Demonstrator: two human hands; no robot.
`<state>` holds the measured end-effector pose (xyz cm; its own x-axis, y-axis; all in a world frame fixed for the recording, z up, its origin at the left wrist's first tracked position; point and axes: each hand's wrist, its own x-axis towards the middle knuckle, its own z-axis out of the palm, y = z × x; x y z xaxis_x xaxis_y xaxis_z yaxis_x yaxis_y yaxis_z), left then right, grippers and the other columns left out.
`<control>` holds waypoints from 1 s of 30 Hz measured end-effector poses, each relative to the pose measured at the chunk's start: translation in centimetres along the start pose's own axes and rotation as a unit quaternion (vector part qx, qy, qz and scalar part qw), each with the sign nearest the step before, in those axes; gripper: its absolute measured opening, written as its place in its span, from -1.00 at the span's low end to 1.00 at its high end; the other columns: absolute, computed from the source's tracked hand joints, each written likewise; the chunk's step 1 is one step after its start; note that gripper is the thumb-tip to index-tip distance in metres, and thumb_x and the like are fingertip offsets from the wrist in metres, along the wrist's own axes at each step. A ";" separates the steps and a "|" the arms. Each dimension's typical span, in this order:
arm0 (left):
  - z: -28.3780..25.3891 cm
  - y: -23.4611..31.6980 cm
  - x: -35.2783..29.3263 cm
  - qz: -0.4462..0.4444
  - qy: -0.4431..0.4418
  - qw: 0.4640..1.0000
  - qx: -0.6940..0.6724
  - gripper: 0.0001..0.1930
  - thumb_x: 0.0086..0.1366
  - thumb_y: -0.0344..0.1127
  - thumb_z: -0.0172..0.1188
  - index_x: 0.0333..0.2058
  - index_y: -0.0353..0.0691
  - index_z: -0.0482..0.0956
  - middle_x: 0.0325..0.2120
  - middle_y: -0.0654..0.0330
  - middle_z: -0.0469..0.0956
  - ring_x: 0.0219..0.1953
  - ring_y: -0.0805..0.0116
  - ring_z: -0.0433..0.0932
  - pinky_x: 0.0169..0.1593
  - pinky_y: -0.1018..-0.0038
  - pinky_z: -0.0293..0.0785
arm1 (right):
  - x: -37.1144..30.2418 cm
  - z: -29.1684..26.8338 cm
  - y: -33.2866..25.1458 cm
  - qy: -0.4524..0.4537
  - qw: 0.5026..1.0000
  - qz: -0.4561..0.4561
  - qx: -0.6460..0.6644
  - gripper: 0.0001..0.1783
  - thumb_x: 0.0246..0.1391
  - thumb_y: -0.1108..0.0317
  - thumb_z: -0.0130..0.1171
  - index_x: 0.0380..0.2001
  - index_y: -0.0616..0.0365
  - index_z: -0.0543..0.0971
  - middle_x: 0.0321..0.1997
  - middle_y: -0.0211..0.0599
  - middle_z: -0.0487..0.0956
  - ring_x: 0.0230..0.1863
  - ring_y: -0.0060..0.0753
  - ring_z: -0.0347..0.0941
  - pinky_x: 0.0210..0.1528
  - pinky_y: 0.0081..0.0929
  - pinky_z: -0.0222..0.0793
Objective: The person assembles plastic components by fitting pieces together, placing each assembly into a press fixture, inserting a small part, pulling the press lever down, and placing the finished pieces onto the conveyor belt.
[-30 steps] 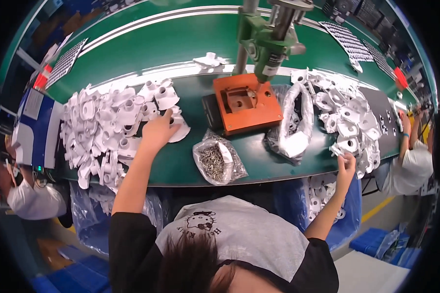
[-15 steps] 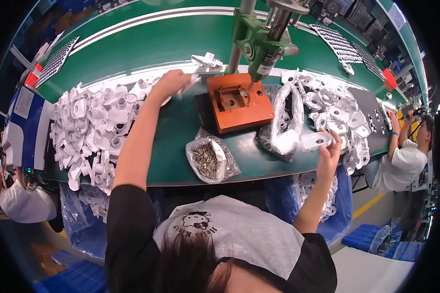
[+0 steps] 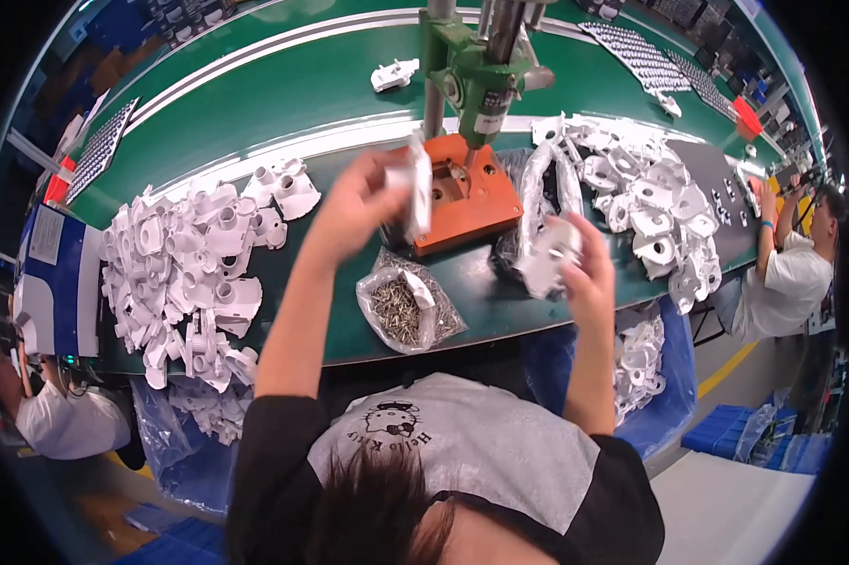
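Observation:
My left hand (image 3: 357, 209), somewhat blurred, is closed on a white plastic part (image 3: 419, 188) at the left edge of the orange fixture block (image 3: 487, 209). The part stands on edge and hides some of the block's recess. My right hand (image 3: 589, 280) grips a white plastic cover (image 3: 547, 260) with a hole, tilted, in front of the open clear bag (image 3: 564, 184). Above the block hangs a green press head (image 3: 488, 85) with its rod over the block. Nearer me lies a plastic bag of small metal screws or pins (image 3: 395, 311).
White tubular parts (image 3: 184, 245) are heaped at the left, white covers (image 3: 655, 202) at the right. Another white part (image 3: 394, 75) lies on the green belt (image 3: 283, 85). Blue-lined bins (image 3: 646, 428) sit below the table edge. A co-worker (image 3: 787, 273) works at far right.
My left hand has come right and nearer to the orange block with a white part. My right hand has moved left with the cover, now tilted. The part on the belt lies farther away.

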<state>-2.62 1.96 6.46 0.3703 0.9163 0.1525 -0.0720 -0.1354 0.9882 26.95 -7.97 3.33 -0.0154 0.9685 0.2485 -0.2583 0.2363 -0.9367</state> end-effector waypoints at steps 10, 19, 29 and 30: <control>4.7 -1.1 -6.2 0.059 -0.023 0.998 -0.004 -0.69 0.23 -0.50 0.08 -0.03 -0.31 0.34 -0.21 0.20 0.45 -0.18 0.48 0.46 -0.08 0.53 0.39 | 2.6 8.5 -0.7 -0.190 0.973 0.120 0.054 -0.32 0.09 0.44 0.13 0.26 0.21 0.13 0.09 -0.22 0.38 0.05 -0.49 0.34 0.04 -0.50 0.33; 8.6 -2.3 -6.3 0.008 0.033 0.993 -0.114 -0.59 0.27 -0.46 0.05 0.08 -0.26 0.22 -0.07 0.08 0.40 -0.05 0.41 0.43 0.01 0.50 0.35 | 3.0 7.5 2.7 -0.154 0.985 0.080 -0.009 -0.37 0.04 0.34 0.20 0.07 0.18 0.10 -0.04 -0.22 0.32 -0.04 -0.43 0.32 0.00 -0.50 0.30; 6.7 -1.0 -3.5 0.099 0.078 0.924 0.362 -0.87 0.15 -0.42 0.15 -0.36 -0.24 0.37 -0.39 0.02 0.53 -0.36 0.23 0.58 -0.34 0.37 0.45 | 5.5 1.5 3.6 0.053 0.958 -0.061 -0.274 -0.58 0.11 0.22 0.00 0.01 0.17 0.36 -0.10 -0.15 0.45 -0.01 -0.24 0.35 0.08 -0.26 0.16; 6.0 -0.2 -2.6 0.124 0.059 0.889 0.437 -0.87 0.11 -0.44 0.14 -0.36 -0.23 0.38 -0.39 -0.01 0.52 -0.34 0.17 0.56 -0.34 0.32 0.45 | 5.7 -0.3 3.7 0.058 0.957 -0.063 -0.278 -0.58 0.11 0.22 0.00 0.01 0.17 0.36 -0.10 -0.15 0.45 -0.01 -0.24 0.35 0.08 -0.26 0.16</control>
<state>2.01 -2.69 5.92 0.3400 0.8435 0.4159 0.6285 -0.5328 0.5667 26.24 -1.51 1.19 0.0980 0.9243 0.3687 0.3022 0.3254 -0.8960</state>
